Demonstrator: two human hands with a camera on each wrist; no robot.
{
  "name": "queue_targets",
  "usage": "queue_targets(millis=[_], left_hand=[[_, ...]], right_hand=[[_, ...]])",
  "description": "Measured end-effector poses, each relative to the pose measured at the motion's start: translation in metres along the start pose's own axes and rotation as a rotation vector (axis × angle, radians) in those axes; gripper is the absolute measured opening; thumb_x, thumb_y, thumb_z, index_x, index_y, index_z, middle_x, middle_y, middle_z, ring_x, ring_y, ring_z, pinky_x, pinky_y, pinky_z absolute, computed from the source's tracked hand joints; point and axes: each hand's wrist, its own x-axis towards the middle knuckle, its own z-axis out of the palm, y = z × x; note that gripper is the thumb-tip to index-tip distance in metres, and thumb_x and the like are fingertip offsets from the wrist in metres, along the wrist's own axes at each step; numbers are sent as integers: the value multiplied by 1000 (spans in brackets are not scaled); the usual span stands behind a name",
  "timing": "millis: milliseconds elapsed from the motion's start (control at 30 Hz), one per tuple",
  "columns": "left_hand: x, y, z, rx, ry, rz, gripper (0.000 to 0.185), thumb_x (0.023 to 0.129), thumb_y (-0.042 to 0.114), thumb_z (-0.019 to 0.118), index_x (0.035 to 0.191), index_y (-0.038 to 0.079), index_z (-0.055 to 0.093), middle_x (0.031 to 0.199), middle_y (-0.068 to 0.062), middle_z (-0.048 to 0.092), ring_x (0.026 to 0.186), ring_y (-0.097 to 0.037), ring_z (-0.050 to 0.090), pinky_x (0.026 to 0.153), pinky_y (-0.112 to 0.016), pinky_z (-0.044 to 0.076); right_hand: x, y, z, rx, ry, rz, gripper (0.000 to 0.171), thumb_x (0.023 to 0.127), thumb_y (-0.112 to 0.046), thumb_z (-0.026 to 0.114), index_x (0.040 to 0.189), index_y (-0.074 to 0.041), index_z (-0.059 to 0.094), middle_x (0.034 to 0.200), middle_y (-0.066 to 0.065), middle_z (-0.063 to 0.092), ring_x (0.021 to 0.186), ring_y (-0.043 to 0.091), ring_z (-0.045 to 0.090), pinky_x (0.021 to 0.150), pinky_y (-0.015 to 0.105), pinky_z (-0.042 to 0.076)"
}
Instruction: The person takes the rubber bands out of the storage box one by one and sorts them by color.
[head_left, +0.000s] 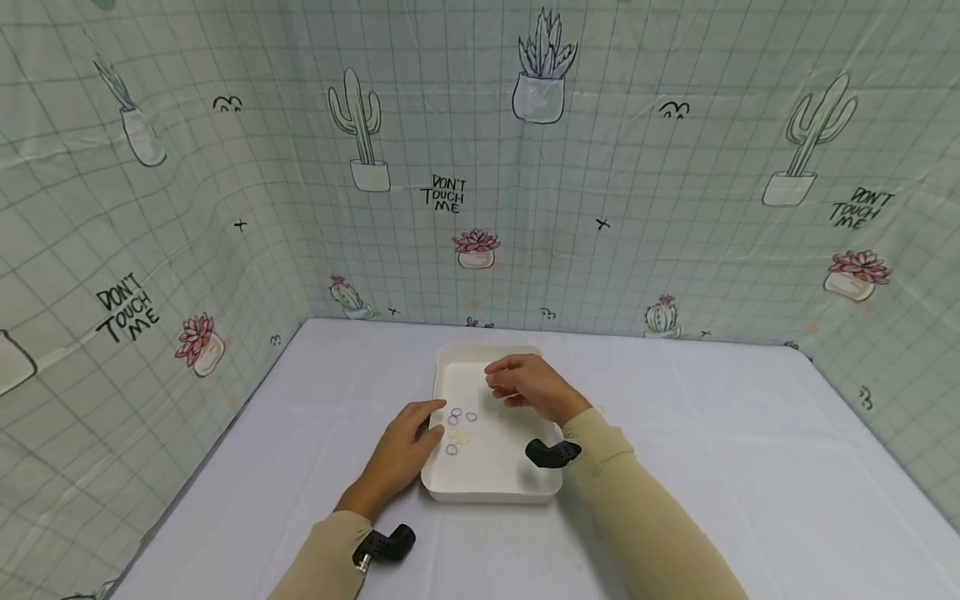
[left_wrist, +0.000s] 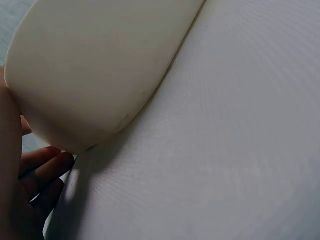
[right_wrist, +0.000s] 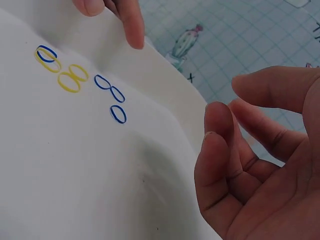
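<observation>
A shallow white tray (head_left: 495,479) lies on the table, with several thin blue rings (right_wrist: 118,114) and yellow rings (right_wrist: 68,82) on its floor. The rings are bunched toward the tray's left wall, some overlapping. My left hand (head_left: 402,450) grips that left wall, thumb and a finger over the rim. Its other fingers (left_wrist: 52,170) lie against the outside of the wall in the left wrist view. Above the right far part of the tray hovers my right hand (head_left: 532,387), its fingers loosely bent, thumb apart from them, nothing visible between them.
A white cloth covers the table (head_left: 712,450). Gridded curtains (head_left: 600,167) printed with cacti rise behind it and at both sides. Each wrist carries a black strap (head_left: 552,454).
</observation>
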Motion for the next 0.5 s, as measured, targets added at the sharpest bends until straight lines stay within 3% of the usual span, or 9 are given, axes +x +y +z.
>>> queue_targets(millis=[500], left_hand=[[2,2,-2,-2,-3,4,43,100,22,59,141,13,58,141,-9,54,137,-28,45,113,-51,34]], right_hand=[[12,5,11,-89,34,70,26,89,-17,72,112,-6,72,89,7,69,80,17,63,68,27,51]])
